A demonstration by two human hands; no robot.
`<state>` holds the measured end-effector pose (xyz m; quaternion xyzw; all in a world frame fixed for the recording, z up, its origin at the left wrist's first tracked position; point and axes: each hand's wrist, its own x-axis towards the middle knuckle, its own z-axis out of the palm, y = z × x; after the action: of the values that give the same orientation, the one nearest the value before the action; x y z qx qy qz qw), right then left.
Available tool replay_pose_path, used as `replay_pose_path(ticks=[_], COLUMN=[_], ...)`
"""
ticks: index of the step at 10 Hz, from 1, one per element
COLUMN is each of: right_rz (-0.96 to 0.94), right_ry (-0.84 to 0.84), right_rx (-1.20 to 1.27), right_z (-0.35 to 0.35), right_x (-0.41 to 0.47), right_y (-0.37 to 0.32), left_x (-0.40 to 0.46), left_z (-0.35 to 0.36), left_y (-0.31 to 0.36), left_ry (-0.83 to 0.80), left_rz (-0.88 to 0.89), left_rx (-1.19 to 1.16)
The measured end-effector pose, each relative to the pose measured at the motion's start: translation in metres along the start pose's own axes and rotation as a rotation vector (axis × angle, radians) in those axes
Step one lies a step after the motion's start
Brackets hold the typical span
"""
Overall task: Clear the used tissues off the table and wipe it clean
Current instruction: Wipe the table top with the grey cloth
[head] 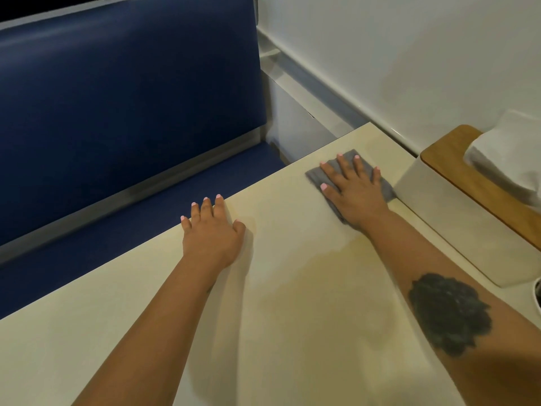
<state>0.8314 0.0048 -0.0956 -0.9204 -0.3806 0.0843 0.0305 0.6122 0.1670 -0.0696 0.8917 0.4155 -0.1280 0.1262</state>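
Flat, fingers spread, right hand (355,190) presses cloth (349,174) on table (292,288) at right centre; left hand (212,230), open, braces the edge; best to keep even pressure, overlapping strokes

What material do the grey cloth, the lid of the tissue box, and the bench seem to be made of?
Grey cloth: probably soft microfibre, matte and folded flat under the right hand. Tissue box lid: looks like wood or wood veneer, brown with faint grain. Bench: likely blue vinyl or faux leather, smooth with soft sheen.

Grey cloth (319,172) matt; table (292,288) smooth, perhaps laminate; wooden lid (445,153).
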Motion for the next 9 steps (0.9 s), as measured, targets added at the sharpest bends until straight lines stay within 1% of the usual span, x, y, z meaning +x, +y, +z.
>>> replay_pose_path(ticks=[1,2,3,4,5,6,9], right_rz=[0.038,-0.037,-0.076,0.024,0.202,0.277,0.148], right_ry=[-0.009,0.002,0.012,0.005,0.016,0.018,0.046], right_rx=[-0.007,-0.037,-0.047,-0.005,0.057,0.085,0.058], right_z=[-0.002,0.002,0.005,0.002,0.0,0.0,0.01], right_x=[0.015,-0.002,-0.026,-0.02,0.003,0.009,-0.081], right_y=[-0.015,-0.024,-0.015,-0.005,-0.009,-0.017,0.012], left_x=[0.001,0.001,0.001,0.001,0.001,0.001,0.002], left_z=[0.001,0.002,0.003,0.002,0.002,0.002,0.002], left_y=[0.001,0.001,-0.001,-0.001,0.0,0.0,-0.001], left_ry=[0.004,0.017,0.026,0.023,0.016,0.011,0.0], left_rz=[-0.004,-0.002,0.005,0.004,0.002,-0.001,0.005], left_rx=[-0.003,0.01,0.01,0.002,-0.001,0.001,-0.004])
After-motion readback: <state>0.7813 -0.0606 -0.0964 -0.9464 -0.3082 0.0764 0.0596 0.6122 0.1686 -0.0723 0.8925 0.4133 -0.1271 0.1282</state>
